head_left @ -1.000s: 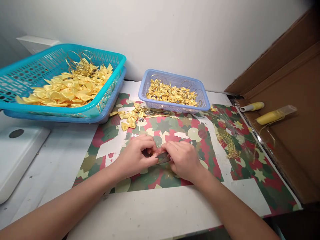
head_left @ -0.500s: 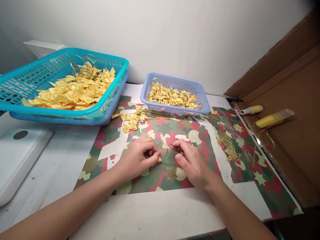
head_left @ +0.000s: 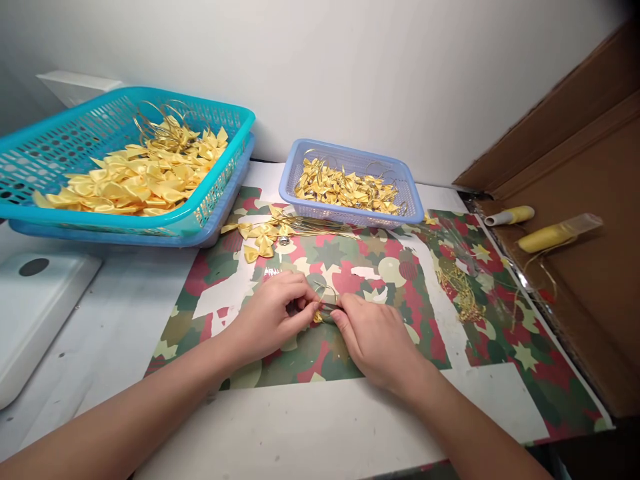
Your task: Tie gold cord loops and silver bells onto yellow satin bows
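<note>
Between the thumb and fingers of my left hand (head_left: 280, 310) is a small yellow ribbon bow (head_left: 318, 317), close above the patterned sheet. A thin gold cord (head_left: 327, 289) loops up from the bow toward my right hand. My right hand (head_left: 373, 333) is closed, thumb against fingers, just right of the bow. Something thin and greyish shows at its fingertips; I cannot make out what it is. Farther back lie several loose yellow bows (head_left: 260, 243) beside a bundle of gold cords (head_left: 320, 228).
A turquoise basket (head_left: 200, 217) heaped with yellow bows stands at the left, stacked on a blue one. Behind my hands is a smaller blue basket (head_left: 345, 215) of corded bows. Gold strands (head_left: 465, 300) lie right, near a cardboard wall (head_left: 565, 160) with yellow tubes. A white device (head_left: 45, 300) sits left.
My right hand has moved left and its fingertips have closed beside the bow and cord loop. My left hand keeps its pinch on the bow. The view has shifted slightly.
</note>
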Available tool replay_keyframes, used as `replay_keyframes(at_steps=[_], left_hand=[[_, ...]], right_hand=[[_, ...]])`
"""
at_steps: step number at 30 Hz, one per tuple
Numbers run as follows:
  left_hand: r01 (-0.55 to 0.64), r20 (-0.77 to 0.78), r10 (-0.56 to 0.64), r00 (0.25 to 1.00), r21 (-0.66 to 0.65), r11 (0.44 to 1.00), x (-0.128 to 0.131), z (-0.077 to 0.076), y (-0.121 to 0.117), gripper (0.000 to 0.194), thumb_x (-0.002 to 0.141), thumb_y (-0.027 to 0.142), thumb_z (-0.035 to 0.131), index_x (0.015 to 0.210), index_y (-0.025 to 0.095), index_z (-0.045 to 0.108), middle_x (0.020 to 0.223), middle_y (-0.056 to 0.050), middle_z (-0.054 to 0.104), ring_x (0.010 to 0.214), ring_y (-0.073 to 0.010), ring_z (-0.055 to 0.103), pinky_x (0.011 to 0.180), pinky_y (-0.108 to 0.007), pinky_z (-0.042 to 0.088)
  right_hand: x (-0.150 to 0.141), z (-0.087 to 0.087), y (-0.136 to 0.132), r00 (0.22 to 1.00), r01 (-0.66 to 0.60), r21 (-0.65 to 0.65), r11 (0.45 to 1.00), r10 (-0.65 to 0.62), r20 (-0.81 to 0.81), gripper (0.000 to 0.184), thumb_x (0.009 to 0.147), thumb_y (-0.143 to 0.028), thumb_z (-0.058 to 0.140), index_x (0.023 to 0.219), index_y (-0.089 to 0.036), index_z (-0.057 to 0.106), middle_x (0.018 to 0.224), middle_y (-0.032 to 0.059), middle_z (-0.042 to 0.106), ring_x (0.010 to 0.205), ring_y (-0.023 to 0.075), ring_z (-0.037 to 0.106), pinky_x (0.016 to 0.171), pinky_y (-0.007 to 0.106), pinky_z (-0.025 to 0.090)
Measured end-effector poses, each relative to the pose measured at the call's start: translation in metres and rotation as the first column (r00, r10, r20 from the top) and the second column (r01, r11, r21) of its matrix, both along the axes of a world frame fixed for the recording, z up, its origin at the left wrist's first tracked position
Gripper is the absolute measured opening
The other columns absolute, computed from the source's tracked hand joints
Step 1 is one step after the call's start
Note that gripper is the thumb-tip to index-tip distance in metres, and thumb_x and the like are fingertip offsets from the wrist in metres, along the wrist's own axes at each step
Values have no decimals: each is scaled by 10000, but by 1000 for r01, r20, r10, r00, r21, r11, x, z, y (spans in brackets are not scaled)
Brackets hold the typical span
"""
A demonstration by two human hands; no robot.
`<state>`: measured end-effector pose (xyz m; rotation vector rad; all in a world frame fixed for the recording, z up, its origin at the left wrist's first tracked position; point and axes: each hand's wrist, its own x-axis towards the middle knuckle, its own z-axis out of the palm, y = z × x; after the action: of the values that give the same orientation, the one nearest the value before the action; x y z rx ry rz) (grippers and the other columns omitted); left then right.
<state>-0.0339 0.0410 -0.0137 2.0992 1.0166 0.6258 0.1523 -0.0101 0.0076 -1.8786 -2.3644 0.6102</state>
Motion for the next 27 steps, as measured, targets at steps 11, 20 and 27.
replay_keyframes(at_steps=[11, 20, 27], left_hand=[[8, -16, -8, 1000, -10, 1000, 0, 0, 1, 207, 891, 231, 527, 725, 191, 644, 681, 3, 579, 686, -140, 503, 619, -268, 368], [14, -34, -14, 999, -7, 1000, 0, 1, 1, 211, 889, 239, 509, 732, 190, 642, 685, -5, 584, 681, -149, 503, 616, -278, 378], [20, -43, -20, 999, -5, 1000, -1, 1, 1, 209, 887, 232, 507, 724, 193, 633, 677, -6, 573, 676, -153, 501, 608, -279, 371]], right_hand=[[0, 1, 2, 1000, 22, -37, 999, -23, -12, 288, 991, -335, 295, 807, -198, 469, 732, -4, 604, 593, 141, 492, 525, 261, 184], [-3, -1, 4, 1000, 27, -2, 1000, -27, -13, 308, 989, -338, 310, 772, -196, 477, 707, -9, 602, 565, 130, 476, 512, 270, 175], [-3, -4, 4, 999, 53, 26, 998, -52, -13, 321, 984, -335, 333, 733, -197, 477, 667, -7, 587, 547, 124, 464, 506, 266, 179]])
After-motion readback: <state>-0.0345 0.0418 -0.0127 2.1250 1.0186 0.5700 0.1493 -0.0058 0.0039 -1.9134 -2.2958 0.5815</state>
